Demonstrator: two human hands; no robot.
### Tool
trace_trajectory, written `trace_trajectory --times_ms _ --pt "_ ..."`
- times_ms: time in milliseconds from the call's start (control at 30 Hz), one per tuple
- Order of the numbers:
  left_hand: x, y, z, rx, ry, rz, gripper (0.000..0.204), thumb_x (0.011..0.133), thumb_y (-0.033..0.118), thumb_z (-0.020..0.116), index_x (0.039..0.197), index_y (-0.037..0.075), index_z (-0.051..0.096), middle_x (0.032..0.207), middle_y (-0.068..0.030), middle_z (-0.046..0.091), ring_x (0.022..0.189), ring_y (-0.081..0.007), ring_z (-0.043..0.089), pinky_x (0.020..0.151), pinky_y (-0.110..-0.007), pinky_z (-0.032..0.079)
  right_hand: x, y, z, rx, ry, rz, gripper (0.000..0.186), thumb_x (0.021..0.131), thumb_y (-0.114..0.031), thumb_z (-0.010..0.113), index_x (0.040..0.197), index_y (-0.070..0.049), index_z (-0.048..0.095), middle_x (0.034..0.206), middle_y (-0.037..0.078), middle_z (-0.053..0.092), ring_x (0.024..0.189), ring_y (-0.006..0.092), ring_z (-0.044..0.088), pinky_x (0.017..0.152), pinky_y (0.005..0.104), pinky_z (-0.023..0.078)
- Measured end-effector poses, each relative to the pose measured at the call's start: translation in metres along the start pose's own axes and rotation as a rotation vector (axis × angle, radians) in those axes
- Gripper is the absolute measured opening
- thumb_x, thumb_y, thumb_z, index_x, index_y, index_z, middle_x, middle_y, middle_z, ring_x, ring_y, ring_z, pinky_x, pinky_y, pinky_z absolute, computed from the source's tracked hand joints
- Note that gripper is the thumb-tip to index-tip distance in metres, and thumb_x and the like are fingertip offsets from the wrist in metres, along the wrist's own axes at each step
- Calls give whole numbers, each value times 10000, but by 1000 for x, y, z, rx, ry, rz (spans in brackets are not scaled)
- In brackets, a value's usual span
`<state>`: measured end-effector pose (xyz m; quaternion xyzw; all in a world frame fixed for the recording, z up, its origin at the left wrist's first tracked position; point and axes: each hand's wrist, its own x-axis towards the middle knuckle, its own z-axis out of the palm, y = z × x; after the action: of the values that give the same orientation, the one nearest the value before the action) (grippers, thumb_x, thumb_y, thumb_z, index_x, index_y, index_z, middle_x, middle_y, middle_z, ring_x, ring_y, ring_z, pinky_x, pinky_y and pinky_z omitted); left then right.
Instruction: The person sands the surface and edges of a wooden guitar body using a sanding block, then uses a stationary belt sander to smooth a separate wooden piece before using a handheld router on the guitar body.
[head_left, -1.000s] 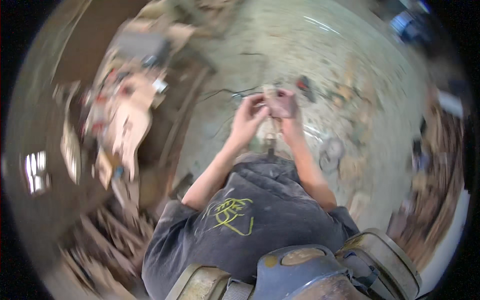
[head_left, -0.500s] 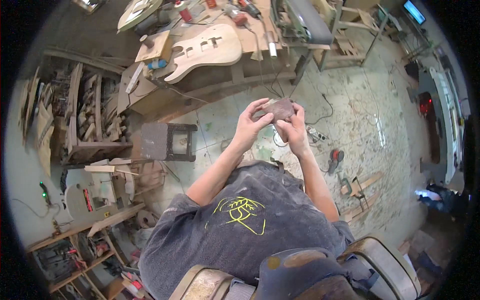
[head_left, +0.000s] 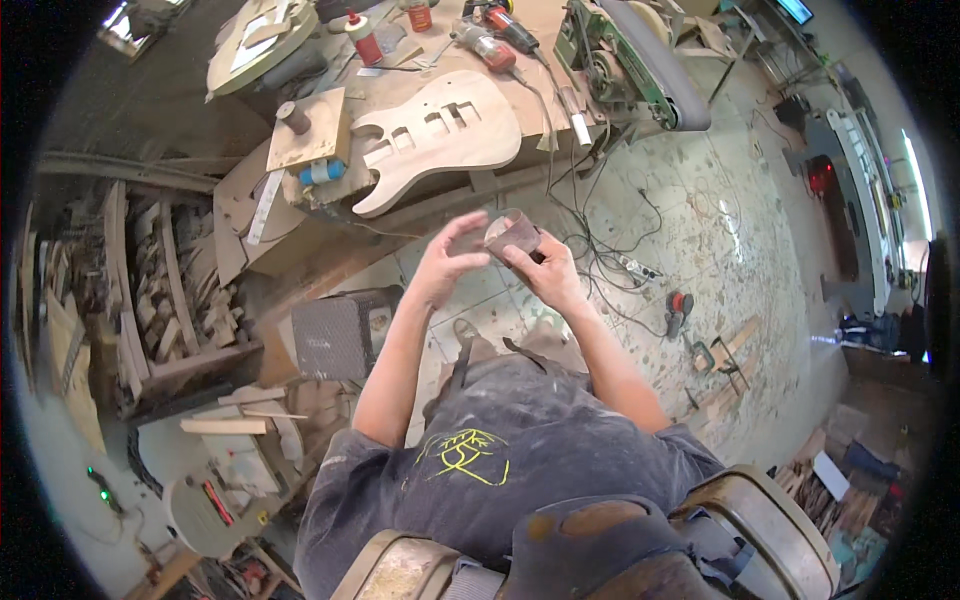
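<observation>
My right hand [head_left: 549, 270] grips a brownish sheet of sandpaper [head_left: 516, 237], curled with something pale inside that I cannot make out clearly. My left hand [head_left: 450, 255] is just left of it, fingers curved and apart, holding nothing. Beyond my hands, a pale, unfinished guitar body [head_left: 475, 140] with several routed cavities lies on the cluttered workbench [head_left: 395, 85], beside a small board [head_left: 292, 145] carrying a wooden cylinder.
Red-capped bottles, power tools and a belt sander [head_left: 655, 70] crowd the bench. Timber offcuts fill a wooden bin [head_left: 180, 370] at left. A dark mesh box [head_left: 330, 340] stands near my feet. Cables, a power strip [head_left: 636, 268], a sander [head_left: 679, 310] and clamps lie on the floor.
The view has swung round to face the bench. My left hand has let go of the sandpaper and moved left; my right hand has drawn slightly inward with it.
</observation>
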<state>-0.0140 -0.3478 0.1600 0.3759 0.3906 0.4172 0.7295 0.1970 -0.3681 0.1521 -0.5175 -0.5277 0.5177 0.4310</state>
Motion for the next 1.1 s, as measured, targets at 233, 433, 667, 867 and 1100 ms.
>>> trace_trajectory --times_ms 233,433,667,867,1100 --pt "133 25 -120 657 543 207 422 878 215 737 1243 13 665 1251 -151 685 1149 -285 647 1026 -390 471 85 29 -1 -529 149 -192 333 874 -326 777 1087 -70 763 1185 171 657 1112 365 606 939 444 509" --pt "260 13 -191 1300 561 249 678 904 441 679 1453 75 525 1542 -319 390 1453 -488 338 1166 -543 342 180 85 35 -760 0 -448 358 838 -330 788 1137 -136 760 1279 157 575 1131 359 559 961 453 491" --pt "337 -10 -191 1762 590 276 816 902 662 570 1531 155 461 1511 -242 467 1428 -393 411 1207 -584 207 242 117 14 -902 -82 -564 317 810 -321 793 1078 -157 749 1264 143 581 1096 349 581 935 481 495" --pt "346 -7 -181 1676 586 272 811 859 640 607 1505 161 501 1484 -211 497 1402 -382 433 1219 -572 173 382 119 -74 -1093 145 -616 368 889 -378 751 1011 -31 739 1094 179 648 980 366 632 838 456 526" --pt "332 -3 -194 1731 624 243 804 868 636 607 1516 174 491 1459 -216 512 1388 -375 448 1212 -586 170 238 104 21 -742 -114 -265 501 853 -356 777 1217 -35 656 1208 201 659 1105 365 643 979 452 517"
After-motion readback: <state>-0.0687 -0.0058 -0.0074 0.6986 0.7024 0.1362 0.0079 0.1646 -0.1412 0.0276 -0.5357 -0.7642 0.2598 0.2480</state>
